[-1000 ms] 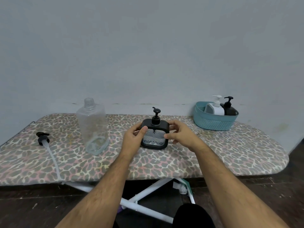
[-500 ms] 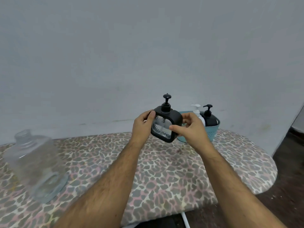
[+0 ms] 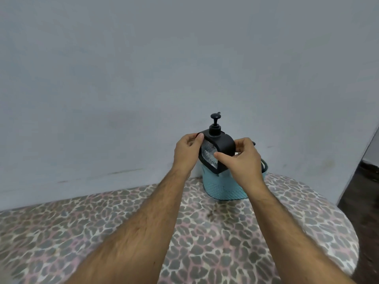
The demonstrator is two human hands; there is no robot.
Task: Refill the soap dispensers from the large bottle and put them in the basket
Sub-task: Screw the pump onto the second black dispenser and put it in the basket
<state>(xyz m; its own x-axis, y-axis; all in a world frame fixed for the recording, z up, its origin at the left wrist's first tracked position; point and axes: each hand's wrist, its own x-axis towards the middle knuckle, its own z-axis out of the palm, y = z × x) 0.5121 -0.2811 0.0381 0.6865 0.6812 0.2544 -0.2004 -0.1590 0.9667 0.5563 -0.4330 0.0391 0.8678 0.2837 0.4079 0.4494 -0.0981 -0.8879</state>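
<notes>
The grey wall [image 3: 143, 68] fills everything above and beyond both hands. Below the forearms spreads the leopard-print ironing board [image 3: 225, 232], its near and left parts cut off by the frame edge, its rounded end out past the right hand. A strip of dark floor [image 3: 361, 191] shows further right of that.

The teal basket [image 3: 223, 189] stands on the board directly under the hands. Most of its rim and all of its inside are hidden behind the right hand [image 3: 244, 160] and the dispenser, so what it contains cannot be made out here; only a small dark tip pokes out beyond the right knuckles. Half a second ago the white and black pump bottles in it were visible, and the large clear bottle stood at the left; that bottle is now out of view, since the view has swung towards the basket.

The black square soap dispenser [image 3: 215, 152] is gripped between the two hands, tilted, above the basket's left rim; earlier it was short of the basket. The left hand [image 3: 186, 154] curls round its left edge with the thumb on the upper corner. The right hand holds the right side, thumb across the clear patterned front. Its pump head [image 3: 215, 119] stands above both hands.
</notes>
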